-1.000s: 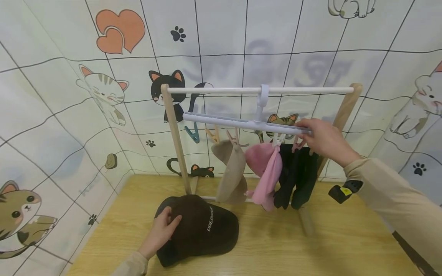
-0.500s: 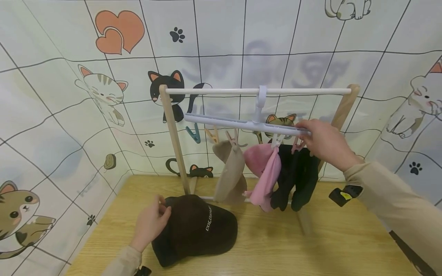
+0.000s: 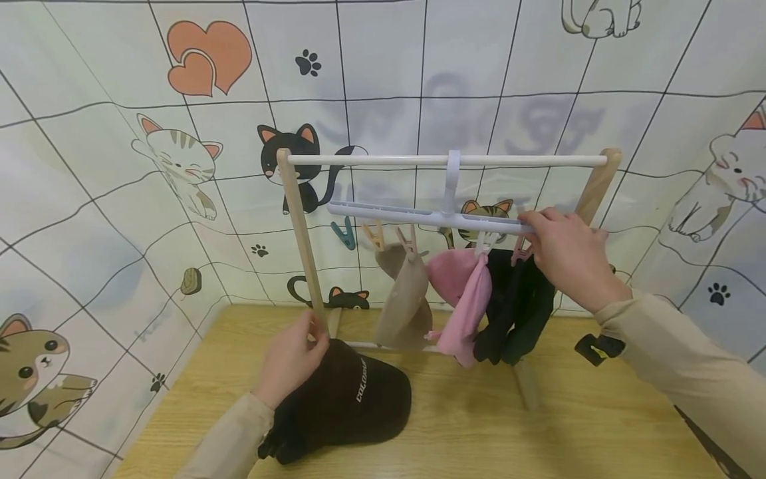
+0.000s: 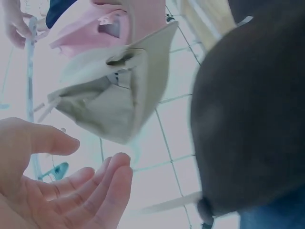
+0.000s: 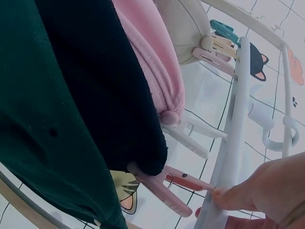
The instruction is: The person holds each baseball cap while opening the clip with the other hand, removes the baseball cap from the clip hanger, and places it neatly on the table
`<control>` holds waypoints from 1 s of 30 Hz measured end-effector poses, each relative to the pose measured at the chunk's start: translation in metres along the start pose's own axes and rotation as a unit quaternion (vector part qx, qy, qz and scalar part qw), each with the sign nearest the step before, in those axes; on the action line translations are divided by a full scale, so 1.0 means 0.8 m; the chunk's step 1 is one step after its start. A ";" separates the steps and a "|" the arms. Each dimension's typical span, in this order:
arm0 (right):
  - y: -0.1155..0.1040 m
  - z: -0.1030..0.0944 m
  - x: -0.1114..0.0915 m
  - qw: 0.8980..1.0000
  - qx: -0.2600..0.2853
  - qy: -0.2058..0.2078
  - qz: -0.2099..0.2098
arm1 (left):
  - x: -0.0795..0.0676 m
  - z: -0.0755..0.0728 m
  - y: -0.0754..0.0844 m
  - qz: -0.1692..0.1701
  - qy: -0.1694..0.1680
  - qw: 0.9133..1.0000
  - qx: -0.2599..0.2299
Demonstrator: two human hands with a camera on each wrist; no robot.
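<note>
A dark brown cap (image 3: 353, 399) with white lettering lies on the wooden table (image 3: 568, 432). My left hand (image 3: 293, 359) is at its far edge beside the rack's left post; in the left wrist view the left hand (image 4: 71, 186) is relaxed and holds nothing, with the brown cap (image 4: 252, 119) beside it. My right hand (image 3: 562, 253) grips the right end of the white clip hanger (image 3: 419, 215); the thumb (image 5: 228, 198) presses the hanger bar (image 5: 233, 138). Beige (image 3: 407, 306), pink (image 3: 461, 299), black (image 3: 499, 306) and dark green (image 3: 532, 306) caps hang clipped.
The hanger hooks over the white rail (image 3: 383, 160) of a rack with wooden posts (image 3: 299, 239). A teal clip (image 3: 343, 233) and an orange clip (image 3: 372, 234) hang free at the hanger's left end. Cat-print wall sheets close in the back and sides.
My left hand slid off the brown cap's left side and moved up and right to its far edge by the post. The right hand kept its grip; the hanger swung slightly.
</note>
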State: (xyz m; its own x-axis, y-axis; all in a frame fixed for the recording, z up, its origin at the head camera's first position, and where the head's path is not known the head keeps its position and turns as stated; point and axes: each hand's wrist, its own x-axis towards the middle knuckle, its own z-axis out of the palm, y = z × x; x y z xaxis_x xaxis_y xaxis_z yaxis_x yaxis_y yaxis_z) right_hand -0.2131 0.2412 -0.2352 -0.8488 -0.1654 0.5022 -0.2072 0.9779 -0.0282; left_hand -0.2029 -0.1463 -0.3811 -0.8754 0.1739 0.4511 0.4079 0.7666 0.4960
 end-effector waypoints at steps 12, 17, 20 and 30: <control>-0.003 0.001 -0.010 0.999 -0.041 0.028 -0.007 | 0.048 0.012 0.050 0.078 -0.023 0.995 -0.057; -0.005 0.000 -0.014 0.999 -0.040 0.028 -0.004 | 0.068 0.015 0.069 0.080 -0.046 0.994 -0.061; -0.005 -0.001 -0.016 0.999 -0.039 0.033 -0.009 | 0.078 0.016 0.076 0.079 -0.067 0.993 -0.050; -0.003 -0.001 -0.015 0.998 -0.040 0.039 -0.023 | 0.108 0.030 0.085 0.085 -0.180 0.978 -0.054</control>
State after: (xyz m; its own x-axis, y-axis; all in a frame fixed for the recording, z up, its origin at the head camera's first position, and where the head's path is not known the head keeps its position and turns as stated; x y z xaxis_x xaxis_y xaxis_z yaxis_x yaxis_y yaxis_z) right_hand -0.2026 0.2411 -0.2405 -0.7989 -0.2020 0.5666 -0.2026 0.9772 0.0628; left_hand -0.2571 -0.0642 -0.3260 -0.8195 0.5148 0.2520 0.5631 0.6415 0.5210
